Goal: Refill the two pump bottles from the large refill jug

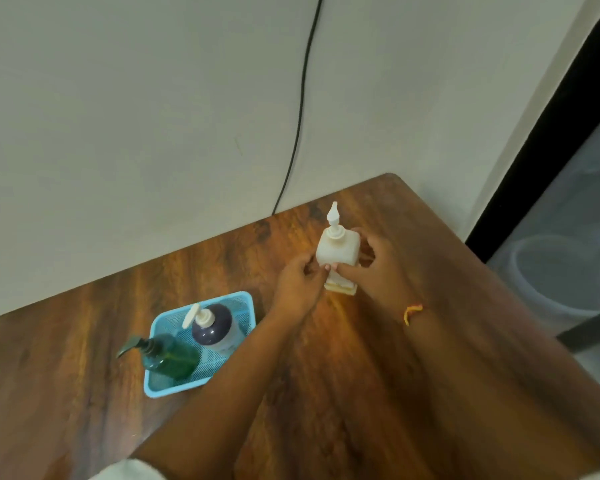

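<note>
A white square pump bottle (336, 249) stands upright on the wooden table (361, 358), its pump nozzle pointing away from me. My left hand (300, 280) grips its lower left side and my right hand (374, 268) wraps its right side, thumbs meeting at the front. A green pump bottle (168, 356) and a dark purple pump bottle with a white pump (212, 323) stand in a light blue mesh tray (243, 301) to the left. No large jug is visible.
A black cable (300, 109) hangs down the pale wall behind the table. The table's far corner lies just beyond the white bottle. To the right, past the table edge, are a dark frame and a translucent tub (561, 275) on the floor.
</note>
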Demonstrator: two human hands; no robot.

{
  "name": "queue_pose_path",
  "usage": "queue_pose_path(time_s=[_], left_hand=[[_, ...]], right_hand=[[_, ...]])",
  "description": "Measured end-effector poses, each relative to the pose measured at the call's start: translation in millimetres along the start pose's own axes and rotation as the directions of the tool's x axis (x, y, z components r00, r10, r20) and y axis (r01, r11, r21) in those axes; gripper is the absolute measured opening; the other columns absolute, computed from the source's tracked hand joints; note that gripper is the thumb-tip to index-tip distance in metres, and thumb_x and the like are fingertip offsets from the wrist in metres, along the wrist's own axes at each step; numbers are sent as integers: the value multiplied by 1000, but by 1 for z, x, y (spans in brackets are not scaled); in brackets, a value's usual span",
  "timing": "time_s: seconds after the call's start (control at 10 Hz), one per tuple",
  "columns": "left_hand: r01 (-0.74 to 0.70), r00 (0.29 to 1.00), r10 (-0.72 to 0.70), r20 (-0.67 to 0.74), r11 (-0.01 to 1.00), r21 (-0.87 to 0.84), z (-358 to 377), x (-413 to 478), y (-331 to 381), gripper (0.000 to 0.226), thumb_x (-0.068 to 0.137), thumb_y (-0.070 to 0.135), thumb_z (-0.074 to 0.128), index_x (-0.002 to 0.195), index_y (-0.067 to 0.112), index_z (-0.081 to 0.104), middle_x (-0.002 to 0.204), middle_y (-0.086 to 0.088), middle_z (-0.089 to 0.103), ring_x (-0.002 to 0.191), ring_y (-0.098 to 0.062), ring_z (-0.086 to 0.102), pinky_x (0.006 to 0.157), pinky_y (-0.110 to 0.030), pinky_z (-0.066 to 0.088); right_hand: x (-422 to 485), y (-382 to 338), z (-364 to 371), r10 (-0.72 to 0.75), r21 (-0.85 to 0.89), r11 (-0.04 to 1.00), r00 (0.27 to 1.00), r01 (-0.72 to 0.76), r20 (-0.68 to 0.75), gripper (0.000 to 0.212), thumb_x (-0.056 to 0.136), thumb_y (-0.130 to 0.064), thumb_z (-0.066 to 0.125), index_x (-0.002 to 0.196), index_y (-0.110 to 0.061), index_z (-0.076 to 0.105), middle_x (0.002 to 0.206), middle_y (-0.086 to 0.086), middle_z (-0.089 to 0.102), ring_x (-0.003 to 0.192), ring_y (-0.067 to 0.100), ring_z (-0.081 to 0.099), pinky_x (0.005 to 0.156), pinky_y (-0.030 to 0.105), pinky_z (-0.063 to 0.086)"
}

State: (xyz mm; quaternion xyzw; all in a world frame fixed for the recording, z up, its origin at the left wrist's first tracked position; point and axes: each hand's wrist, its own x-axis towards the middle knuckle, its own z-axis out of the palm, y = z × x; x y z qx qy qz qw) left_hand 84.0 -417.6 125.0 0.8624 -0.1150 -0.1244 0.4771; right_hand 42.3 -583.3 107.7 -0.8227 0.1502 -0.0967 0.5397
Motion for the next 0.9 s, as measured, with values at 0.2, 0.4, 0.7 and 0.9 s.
queue_pose_path(time_s=[0.2, 0.4, 0.7, 0.9], left_hand=[[-16, 997, 18, 76, 999, -28, 34, 56, 25, 44, 101, 13, 62, 144, 16, 55, 139, -1, 64, 123, -15, 61, 85, -9, 44], [8, 990, -8, 143, 1000, -1, 48, 84, 33, 54, 97, 6, 65, 148, 17, 51, 140, -1, 63, 120, -14, 61, 85, -10, 46], [93, 975, -98, 201, 995, 34, 59, 88, 41, 61, 95, 16, 70, 151, 21, 45, 143, 0, 60, 121, -14, 59, 76, -11, 47], [83, 982, -103, 157, 989, 125, 52, 68, 44, 73, 92, 24, 74, 153, 17, 37, 152, -7, 53, 135, -27, 54, 97, -32, 48]], right_hand=[[76, 16, -43, 28, -160, 987, 997, -16, 76, 94, 56, -66, 79, 138, -27, 55, 133, -3, 60, 116, 18, 60, 97, 46, 56], [111, 38, -50, 93, -111, 991, 988, -79, 120, 90, 65, -45, 85, 146, -25, 49, 130, -2, 63, 114, 20, 63, 97, 45, 55], [119, 51, -50, 103, -149, 985, 986, -83, 133, 81, 82, -28, 83, 152, -20, 41, 128, -4, 58, 118, 19, 58, 93, 33, 46], [95, 42, -55, 120, -250, 962, 992, -105, 45, 99, 84, -38, 82, 160, -16, 22, 158, 5, 39, 144, 30, 39, 114, 43, 36]])
